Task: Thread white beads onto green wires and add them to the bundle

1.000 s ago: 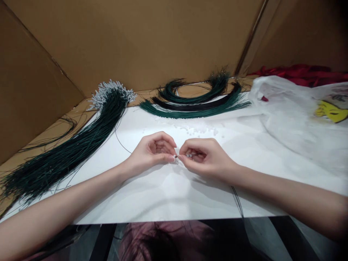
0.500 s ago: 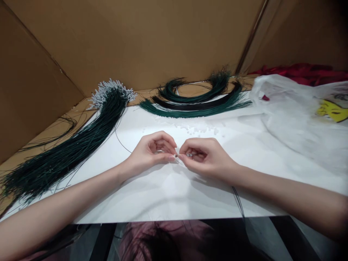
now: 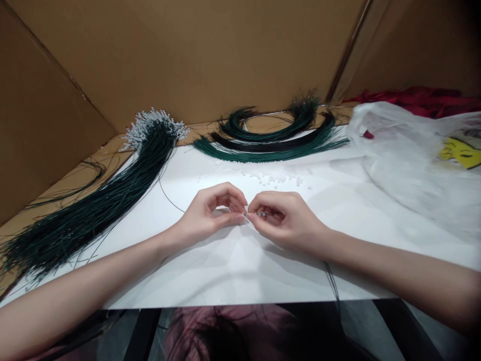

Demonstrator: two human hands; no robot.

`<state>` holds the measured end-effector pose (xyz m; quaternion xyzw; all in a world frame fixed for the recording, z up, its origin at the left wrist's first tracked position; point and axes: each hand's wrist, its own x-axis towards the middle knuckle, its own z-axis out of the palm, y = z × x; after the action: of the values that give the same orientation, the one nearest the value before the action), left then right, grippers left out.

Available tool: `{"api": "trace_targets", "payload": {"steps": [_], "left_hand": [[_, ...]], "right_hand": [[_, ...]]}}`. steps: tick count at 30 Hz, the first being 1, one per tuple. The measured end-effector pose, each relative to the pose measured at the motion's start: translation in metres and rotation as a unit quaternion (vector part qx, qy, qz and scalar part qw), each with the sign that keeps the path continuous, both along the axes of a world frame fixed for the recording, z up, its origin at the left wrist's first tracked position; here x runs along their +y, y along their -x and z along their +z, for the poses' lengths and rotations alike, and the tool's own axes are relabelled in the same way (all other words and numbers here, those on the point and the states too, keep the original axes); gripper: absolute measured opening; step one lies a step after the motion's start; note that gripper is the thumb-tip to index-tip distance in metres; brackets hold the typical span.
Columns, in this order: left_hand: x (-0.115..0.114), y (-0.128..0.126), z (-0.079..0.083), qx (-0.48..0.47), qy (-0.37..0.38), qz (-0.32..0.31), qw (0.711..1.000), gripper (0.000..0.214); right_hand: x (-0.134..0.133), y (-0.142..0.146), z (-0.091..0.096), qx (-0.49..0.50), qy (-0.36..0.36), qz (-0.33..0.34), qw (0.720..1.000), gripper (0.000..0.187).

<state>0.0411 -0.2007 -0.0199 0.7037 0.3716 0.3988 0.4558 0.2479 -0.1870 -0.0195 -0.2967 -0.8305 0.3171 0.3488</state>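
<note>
Cardboard walling, brown and flat (image 3: 206,60), stands behind a smooth white work sheet (image 3: 233,281). Above that sheet two bare hands face each other, fingertips nearly meeting. The right hand (image 3: 293,215) has its thumb and forefinger closed on a thin dark wire (image 3: 245,215); the left hand (image 3: 201,213) curls thumb and forefinger close to its end, though whether they grip cannot be told. The wire's long axis appears to run sideways, from right palm towards left fingertips. Small whitish beads (image 3: 261,214) show along it within the right hand's curl, nearer that hand.
</note>
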Motion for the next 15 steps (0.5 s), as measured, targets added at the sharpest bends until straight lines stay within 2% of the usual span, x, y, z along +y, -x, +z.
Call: {"api": "trace_targets", "payload": {"steps": [5, 15], "left_hand": [[0.0002, -0.0007, 0.0008, 0.007, -0.018, 0.006, 1.0, 0.019], [0.0003, -0.0069, 0.0004, 0.028, -0.035, -0.004, 0.999, 0.012]], "right_hand": [[-0.0005, -0.0005, 0.0017, -0.003, 0.049, -0.007, 0.999, 0.007], [0.0019, -0.0009, -0.0036, -0.012, 0.005, -0.018, 1.0, 0.008]]}}
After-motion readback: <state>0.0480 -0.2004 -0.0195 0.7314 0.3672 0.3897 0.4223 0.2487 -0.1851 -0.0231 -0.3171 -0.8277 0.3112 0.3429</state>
